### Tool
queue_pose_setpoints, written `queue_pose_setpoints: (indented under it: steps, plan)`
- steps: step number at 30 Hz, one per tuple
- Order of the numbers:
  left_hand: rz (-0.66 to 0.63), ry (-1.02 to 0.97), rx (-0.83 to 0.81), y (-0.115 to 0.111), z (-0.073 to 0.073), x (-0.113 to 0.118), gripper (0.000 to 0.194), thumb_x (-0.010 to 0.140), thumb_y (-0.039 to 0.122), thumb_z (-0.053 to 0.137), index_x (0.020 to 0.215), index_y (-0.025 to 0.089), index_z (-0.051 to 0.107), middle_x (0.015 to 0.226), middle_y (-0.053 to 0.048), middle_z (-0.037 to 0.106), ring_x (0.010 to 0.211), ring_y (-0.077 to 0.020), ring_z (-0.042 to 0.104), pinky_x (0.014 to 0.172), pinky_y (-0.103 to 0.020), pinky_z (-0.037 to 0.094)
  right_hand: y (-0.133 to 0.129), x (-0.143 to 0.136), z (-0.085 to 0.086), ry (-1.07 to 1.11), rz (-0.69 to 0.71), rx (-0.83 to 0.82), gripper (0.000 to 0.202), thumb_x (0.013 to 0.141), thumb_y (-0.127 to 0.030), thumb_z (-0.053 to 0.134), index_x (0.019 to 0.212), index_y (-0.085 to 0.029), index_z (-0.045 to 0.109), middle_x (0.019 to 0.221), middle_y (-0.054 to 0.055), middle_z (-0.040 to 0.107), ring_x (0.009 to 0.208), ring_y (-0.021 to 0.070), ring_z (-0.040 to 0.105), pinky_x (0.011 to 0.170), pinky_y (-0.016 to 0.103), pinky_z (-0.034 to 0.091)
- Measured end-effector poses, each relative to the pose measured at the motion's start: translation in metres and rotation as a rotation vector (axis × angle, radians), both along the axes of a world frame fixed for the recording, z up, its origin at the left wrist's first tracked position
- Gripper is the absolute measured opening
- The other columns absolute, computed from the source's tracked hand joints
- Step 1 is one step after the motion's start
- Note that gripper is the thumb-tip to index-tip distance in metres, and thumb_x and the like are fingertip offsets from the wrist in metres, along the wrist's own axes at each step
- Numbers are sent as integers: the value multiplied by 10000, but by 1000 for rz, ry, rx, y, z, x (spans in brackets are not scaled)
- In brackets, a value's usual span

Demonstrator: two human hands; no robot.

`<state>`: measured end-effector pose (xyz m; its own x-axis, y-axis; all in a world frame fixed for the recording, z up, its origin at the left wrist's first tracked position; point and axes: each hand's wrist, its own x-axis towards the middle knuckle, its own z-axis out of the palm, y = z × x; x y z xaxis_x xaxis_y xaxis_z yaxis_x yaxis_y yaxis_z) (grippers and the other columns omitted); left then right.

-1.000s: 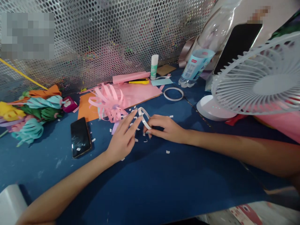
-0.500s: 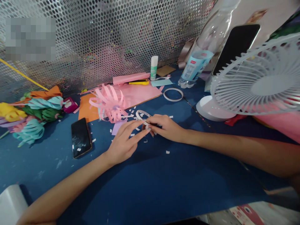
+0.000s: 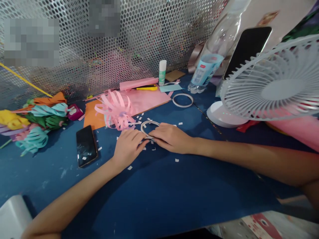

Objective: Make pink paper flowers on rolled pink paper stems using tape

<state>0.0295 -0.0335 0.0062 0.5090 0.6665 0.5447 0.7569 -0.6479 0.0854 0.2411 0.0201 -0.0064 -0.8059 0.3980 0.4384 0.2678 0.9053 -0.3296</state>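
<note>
A narrow roll of white tape [image 3: 142, 125] is held just above the blue table between my hands. My right hand [image 3: 171, 137] pinches its near right side, fingers curled over the rim. The thumb and fingertips of my left hand [image 3: 129, 146] close on the roll's near edge, almost touching the right fingertips. Small white scraps [image 3: 176, 160] lie scattered around my hands. Just beyond my left hand sits a pink paper-strip pompom [image 3: 117, 109]. A second white ring-shaped roll [image 3: 182, 100] lies flat farther back on the right.
A phone [image 3: 86, 146] lies left of my left hand, near colourful paper flowers [image 3: 37, 116]. Behind are pink paper [image 3: 147, 99], a yellow cutter [image 3: 147, 87] and a glue stick [image 3: 162, 73]. A bottle [image 3: 206, 69] and white fan [image 3: 276, 83] stand right, before a perforated metal panel [image 3: 139, 43].
My left fingers, stretched out before, have bent and closed at the roll's near edge. The roll has turned to face upward more. A white scrap now lies beside my left wrist.
</note>
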Motion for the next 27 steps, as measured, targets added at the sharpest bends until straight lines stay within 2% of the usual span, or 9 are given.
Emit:
queue_pose_setpoints:
  steps: [5, 8, 11, 15, 16, 19, 21, 24, 27]
  plan:
    - [-60, 51, -7, -1, 2, 5, 232, 969, 195, 456, 804, 170, 616, 732, -36, 632, 687, -167, 560, 642, -302, 426, 1, -2, -2, 49, 8, 12, 255, 957, -203, 400, 925, -131, 643, 741, 47, 656, 648, 151, 527, 712, 303, 380]
    - [-123, 119, 37, 0, 4, 8, 247, 936, 142, 440, 735, 172, 579, 695, -33, 595, 657, -160, 533, 604, -294, 416, 1, -3, 0, 83, 28, -20, 233, 913, -187, 430, 806, -148, 633, 644, 10, 586, 594, 130, 474, 673, 287, 349]
    - [-210, 206, 193, -1, 12, 8, 240, 908, 125, 489, 679, 183, 535, 617, -5, 533, 590, -141, 472, 526, -279, 360, -5, -5, 8, 109, 85, -125, 213, 855, -148, 441, 686, -162, 569, 559, -35, 485, 549, 101, 419, 667, 270, 330]
    - [-325, 225, 390, -15, 28, 10, 216, 867, 101, 560, 678, 200, 526, 579, 23, 486, 551, -128, 428, 456, -278, 294, -11, -1, 29, 154, 199, -275, 220, 879, -164, 425, 747, -161, 601, 546, -49, 464, 529, 87, 402, 664, 257, 342]
    - [-376, 211, 392, -21, 31, 11, 222, 862, 106, 560, 666, 204, 518, 587, 23, 491, 541, -126, 422, 448, -279, 291, -8, 1, 33, 177, 182, -305, 245, 912, -192, 417, 781, -161, 621, 550, -46, 472, 525, 90, 402, 644, 253, 343]
    - [-538, 159, 341, -36, 33, 17, 264, 833, 140, 611, 617, 202, 471, 550, 44, 454, 462, -104, 356, 412, -283, 241, 10, 9, 34, 258, -52, -329, 316, 988, -279, 395, 869, -168, 665, 588, -26, 533, 534, 105, 429, 593, 249, 342]
    - [-486, 127, 274, -38, 27, 18, 197, 855, 179, 629, 686, 206, 531, 580, 46, 526, 475, -100, 409, 416, -274, 281, 26, 14, 26, 233, -178, -189, 303, 991, -281, 394, 947, -166, 672, 731, 20, 631, 669, 141, 527, 713, 285, 399]
    - [-297, -66, 39, -27, 14, 14, 62, 936, 230, 549, 918, 192, 595, 731, 4, 662, 601, -111, 571, 517, -237, 432, 41, 16, 13, 65, -231, 3, 287, 988, -279, 412, 1049, -158, 665, 984, 96, 671, 935, 223, 585, 891, 379, 420]
    - [-108, -337, -280, -15, 4, 8, 117, 948, 181, 493, 993, 185, 601, 782, -3, 676, 569, -87, 577, 539, -199, 457, 39, 14, 12, 69, -241, 5, 246, 977, -297, 473, 1094, -181, 656, 1070, 100, 654, 1038, 241, 575, 933, 396, 429]
